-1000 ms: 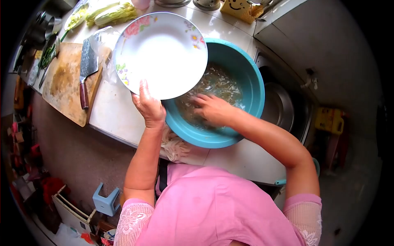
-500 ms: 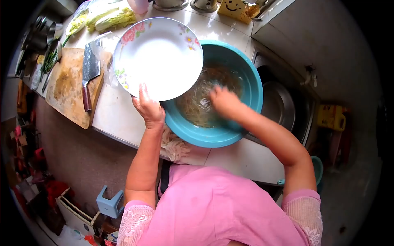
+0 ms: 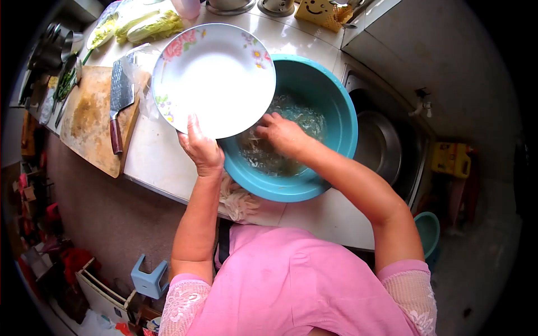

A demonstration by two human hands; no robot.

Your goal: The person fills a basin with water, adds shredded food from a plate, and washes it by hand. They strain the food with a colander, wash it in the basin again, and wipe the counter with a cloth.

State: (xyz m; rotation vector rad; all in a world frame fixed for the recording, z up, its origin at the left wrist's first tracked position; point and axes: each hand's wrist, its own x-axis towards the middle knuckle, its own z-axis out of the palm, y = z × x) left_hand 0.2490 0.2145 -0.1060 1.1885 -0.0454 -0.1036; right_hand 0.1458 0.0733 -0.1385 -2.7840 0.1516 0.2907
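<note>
My left hand [image 3: 202, 150] grips the lower rim of a white plate [image 3: 216, 78] with printed flowers, thumb on its face. The plate is tilted over the left part of a teal basin [image 3: 336, 112] and hides some of it. Inside the basin, thin translucent strands like glass noodles [image 3: 269, 159] lie in rippling water. My right hand [image 3: 283, 135] is in the basin near the water's surface, beside the plate's lower right edge. Its fingers are curled together; what they hold is hidden.
A cleaver [image 3: 122, 95] lies on a wooden cutting board [image 3: 84, 120] at left, with cabbage [image 3: 154, 27] behind. A crumpled cloth [image 3: 238, 201] lies at the counter's front. Right of the basin is a sink holding a metal bowl [image 3: 381, 143].
My right hand has moved left through the basin towards the plate, and the water's ripples differ. My left hand and the plate have hardly moved.
</note>
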